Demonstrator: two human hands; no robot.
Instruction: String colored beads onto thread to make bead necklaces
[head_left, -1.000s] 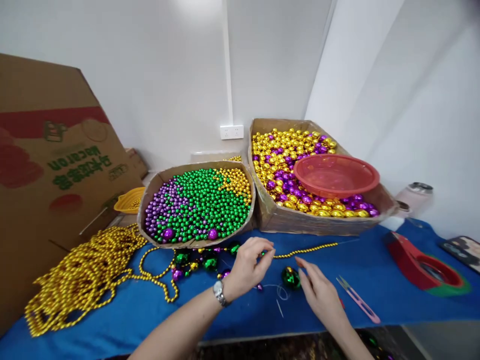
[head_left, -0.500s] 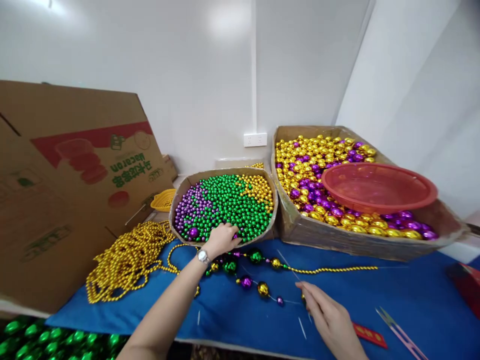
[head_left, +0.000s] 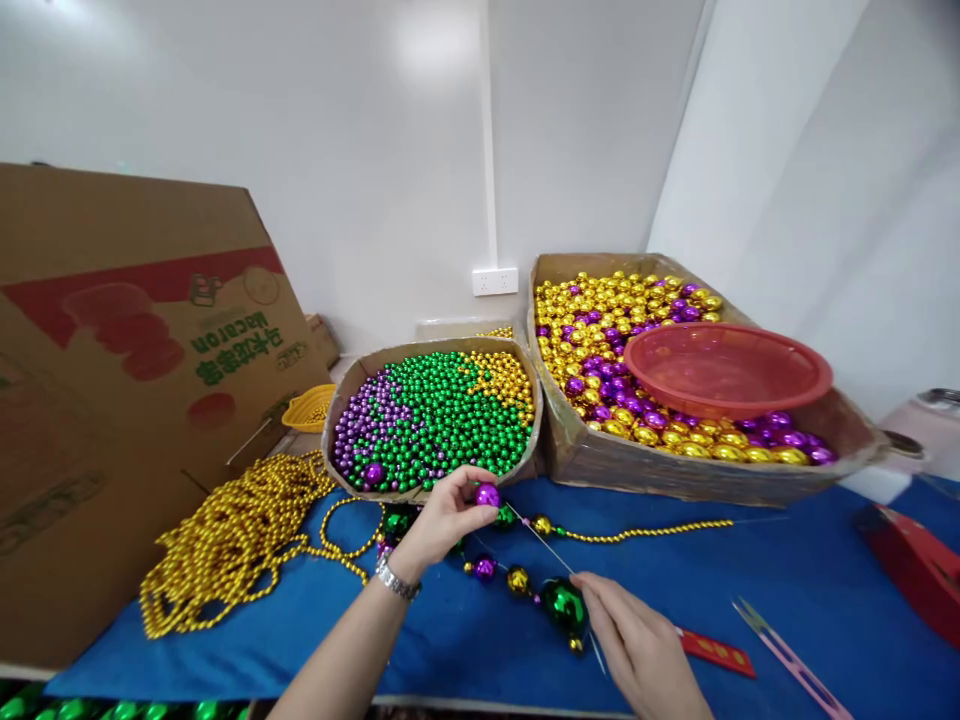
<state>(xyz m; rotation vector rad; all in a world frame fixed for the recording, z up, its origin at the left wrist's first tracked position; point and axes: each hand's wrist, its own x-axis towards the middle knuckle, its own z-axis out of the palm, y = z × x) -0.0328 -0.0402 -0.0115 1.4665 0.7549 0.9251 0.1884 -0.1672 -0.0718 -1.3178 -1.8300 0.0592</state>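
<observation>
My left hand (head_left: pixel 448 518), with a watch at the wrist, pinches a shiny purple bead (head_left: pixel 487 495) in front of the bead box (head_left: pixel 534 440). My right hand (head_left: pixel 637 640) is closed on a long thin needle (head_left: pixel 546 543) that points up and left, its tip close to the purple bead; whether they touch I cannot tell. Beside my right fingers hangs a large green bead (head_left: pixel 564 604), part of a bead string with a gold bead (head_left: pixel 518 580) and a smaller purple bead (head_left: pixel 485 568). Behind it runs a row of small gold beads (head_left: pixel 645 533).
Gold bead strands (head_left: pixel 232 540) lie heaped at left, near a tall carton (head_left: pixel 135 400). A large box (head_left: pixel 675 480) of gold and purple beads stands at right, with a red basin (head_left: pixel 727 375) on top. Pink-handled tweezers (head_left: pixel 795 660) lie on the blue cloth (head_left: pixel 465 660).
My left hand has come out of the bead box with a purple bead and moved nearer the needle. The green bead by my right hand now shows; the camera view has shifted slightly.
</observation>
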